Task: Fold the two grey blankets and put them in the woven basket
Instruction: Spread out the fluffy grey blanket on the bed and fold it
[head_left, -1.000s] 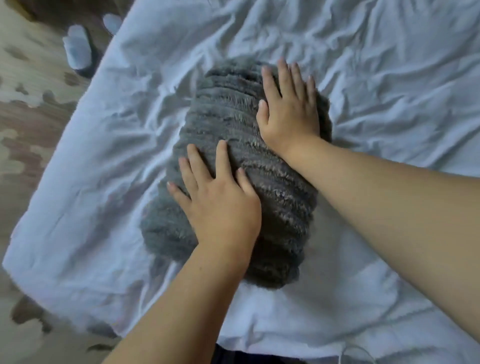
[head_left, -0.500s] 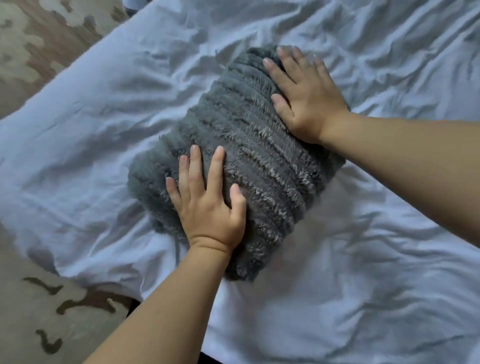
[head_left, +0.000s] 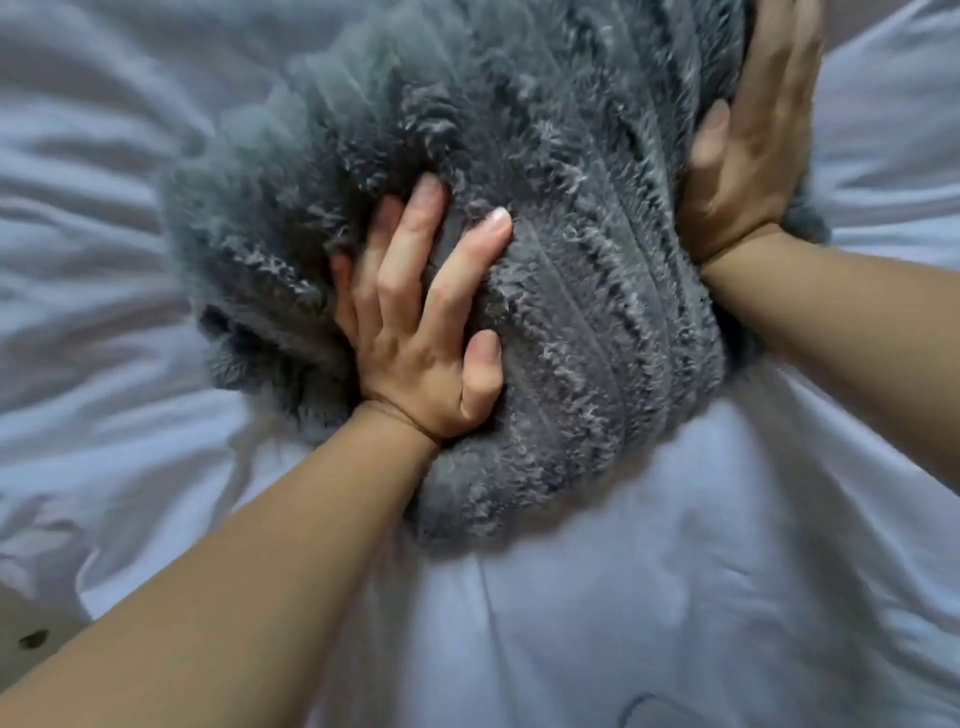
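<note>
Head view: the bundled grey blanket (head_left: 571, 291) lies on the white bed sheet (head_left: 649, 597). The left hand (head_left: 421, 332) digs into the blanket's left side, grip clamped on a fold. The right hand (head_left: 748, 150) presses flat against the blanket's right side, grip apart.

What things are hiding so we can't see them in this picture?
Head view:
- Woven basket and second blanket: outside the frame.
- Grey blanket: its top is cut off by the upper edge.
- Right hand: fingertips cut off by the upper edge.
- Left hand: some fingertips buried in the fur.
</note>
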